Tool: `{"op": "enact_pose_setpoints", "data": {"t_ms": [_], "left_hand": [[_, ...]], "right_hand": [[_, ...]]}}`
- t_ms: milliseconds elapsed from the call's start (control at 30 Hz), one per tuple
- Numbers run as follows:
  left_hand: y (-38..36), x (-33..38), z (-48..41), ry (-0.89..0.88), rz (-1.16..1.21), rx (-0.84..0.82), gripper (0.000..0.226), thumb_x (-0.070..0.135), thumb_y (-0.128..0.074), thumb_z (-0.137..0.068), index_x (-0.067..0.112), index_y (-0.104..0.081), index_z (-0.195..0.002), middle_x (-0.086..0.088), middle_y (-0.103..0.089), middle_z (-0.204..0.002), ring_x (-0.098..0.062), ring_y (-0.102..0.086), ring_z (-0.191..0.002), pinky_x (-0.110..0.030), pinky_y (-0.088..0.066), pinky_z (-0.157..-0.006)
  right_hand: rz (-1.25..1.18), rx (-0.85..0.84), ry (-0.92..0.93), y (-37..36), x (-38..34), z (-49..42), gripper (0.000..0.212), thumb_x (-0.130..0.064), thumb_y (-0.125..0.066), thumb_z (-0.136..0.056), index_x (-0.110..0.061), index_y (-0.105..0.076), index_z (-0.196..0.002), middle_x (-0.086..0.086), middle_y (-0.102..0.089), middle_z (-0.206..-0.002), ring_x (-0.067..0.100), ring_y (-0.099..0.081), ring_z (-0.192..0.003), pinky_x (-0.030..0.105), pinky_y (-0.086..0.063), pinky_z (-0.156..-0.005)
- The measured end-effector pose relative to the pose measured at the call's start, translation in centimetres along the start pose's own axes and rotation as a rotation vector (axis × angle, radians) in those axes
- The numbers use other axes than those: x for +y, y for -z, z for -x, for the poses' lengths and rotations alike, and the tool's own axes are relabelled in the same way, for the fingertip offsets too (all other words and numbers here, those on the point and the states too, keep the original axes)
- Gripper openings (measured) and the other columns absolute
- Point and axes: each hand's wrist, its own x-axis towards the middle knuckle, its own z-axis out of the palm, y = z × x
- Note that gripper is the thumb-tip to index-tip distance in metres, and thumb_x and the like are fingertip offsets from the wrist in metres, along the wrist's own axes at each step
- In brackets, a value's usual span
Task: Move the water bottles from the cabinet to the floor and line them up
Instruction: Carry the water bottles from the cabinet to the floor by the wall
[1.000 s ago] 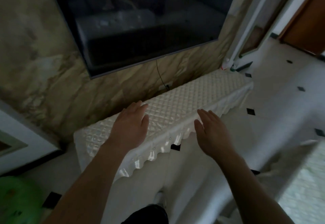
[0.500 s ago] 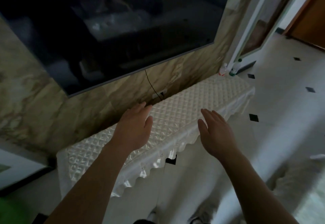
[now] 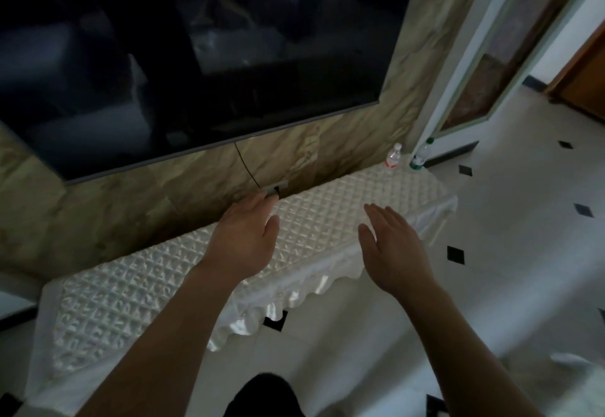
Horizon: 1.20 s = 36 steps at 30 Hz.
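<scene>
Left hand (image 3: 244, 239): flat, palm down, fingers straight and close together, out over cabinet (image 3: 409, 194) top. Holds nothing.
Right hand (image 3: 393, 249): palm down, fingers straight, thumb out, over front edge of cabinet. Holds nothing.
Hands apart, side by side. Both arms stretched forward.
Cabinet: low, long, under white bumpy cloth (image 3: 114, 312).
Two water bottles stand at far right end, well away from hands: red-label bottle (image 3: 392, 160), green-label bottle (image 3: 420, 155) just beside it.
Big dark TV (image 3: 196, 56) on wall above.
White floor (image 3: 507, 269) with small black squares on right.
</scene>
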Motion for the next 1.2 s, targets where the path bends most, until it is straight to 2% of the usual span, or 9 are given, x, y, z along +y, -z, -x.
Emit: {"op": "enact_pose_setpoints", "data": {"t_ms": [133,333,433,567,767,867,1200], "left_hand": [[-2.3,3.4,-2.7,0.018,0.027,-0.014,0.048,0.034,-0.034,-0.101,0.018,-0.039,-0.146,-0.004,-0.034,-0.154,-0.016,-0.026,-0.143,-0.026,-0.012,-0.113],[-6.2,7.5,-8.5,0.014,0.024,-0.057,0.053,0.04,-0.027,-0.098,0.02,-0.037,-0.147,-0.002,-0.032,-0.155,-0.015,-0.026,-0.143,-0.037,-0.019,-0.119],[-8.4,9.5,-12.2,0.021,0.024,-0.069,0.049,0.037,-0.031,-0.101,0.021,-0.036,-0.148,-0.001,-0.031,-0.156,-0.015,-0.024,-0.144,-0.037,-0.018,-0.119],[-11.2,12.1,-17.4,0.015,0.025,-0.065,0.056,0.042,-0.026,-0.097,0.021,-0.037,-0.147,-0.003,-0.033,-0.155,-0.017,-0.026,-0.143,-0.036,-0.019,-0.118],[-14.1,16.5,-25.1,0.014,0.049,-0.097,0.048,0.034,-0.034,-0.102,0.021,-0.035,-0.148,-0.002,-0.028,-0.157,-0.016,-0.023,-0.144,-0.035,-0.017,-0.118],[-14.9,18.3,-28.3,0.017,0.04,-0.12,0.048,0.035,-0.033,-0.102,0.022,-0.034,-0.148,-0.001,-0.027,-0.158,-0.015,-0.022,-0.144,-0.035,-0.017,-0.118],[-18.6,24.9,-36.9,0.089,0.024,-0.132,0.049,0.035,-0.032,-0.102,0.022,-0.031,-0.149,0.0,-0.026,-0.158,-0.014,-0.021,-0.145,-0.034,-0.015,-0.118]], "right_hand": [[-0.001,-0.006,0.001,1.8,4.2,-2.0,0.055,-0.04,-0.029,-0.1,-0.012,-0.039,-0.146,0.009,-0.041,-0.152,0.027,-0.031,-0.143,0.041,-0.022,-0.119],[0.006,-0.022,-0.017,3.5,10.5,-6.0,0.051,-0.038,-0.031,-0.102,-0.016,-0.037,-0.147,0.006,-0.039,-0.153,0.024,-0.029,-0.145,0.043,-0.023,-0.119],[0.024,-0.024,-0.023,4.3,13.6,-9.0,0.052,-0.039,-0.029,-0.102,-0.016,-0.037,-0.147,0.006,-0.039,-0.153,0.024,-0.028,-0.145,0.042,-0.023,-0.119],[0.031,-0.025,-0.032,5.7,17.6,-13.7,0.052,-0.039,-0.031,-0.102,-0.016,-0.036,-0.148,0.005,-0.038,-0.154,0.023,-0.027,-0.146,0.041,-0.022,-0.12],[0.032,-0.031,-0.043,7.9,22.3,-20.1,0.05,-0.037,-0.033,-0.102,-0.015,-0.039,-0.146,0.006,-0.041,-0.152,0.025,-0.03,-0.144,0.04,-0.022,-0.118],[0.035,-0.042,-0.054,9.3,24.5,-22.7,0.057,-0.042,-0.026,-0.098,-0.015,-0.039,-0.147,0.006,-0.041,-0.152,0.024,-0.031,-0.144,0.039,-0.021,-0.118],[0.059,-0.05,-0.041,13.4,34.1,-31.5,0.049,-0.036,-0.035,-0.102,-0.016,-0.037,-0.147,0.005,-0.041,-0.152,0.024,-0.03,-0.144,0.037,-0.021,-0.117]]}}
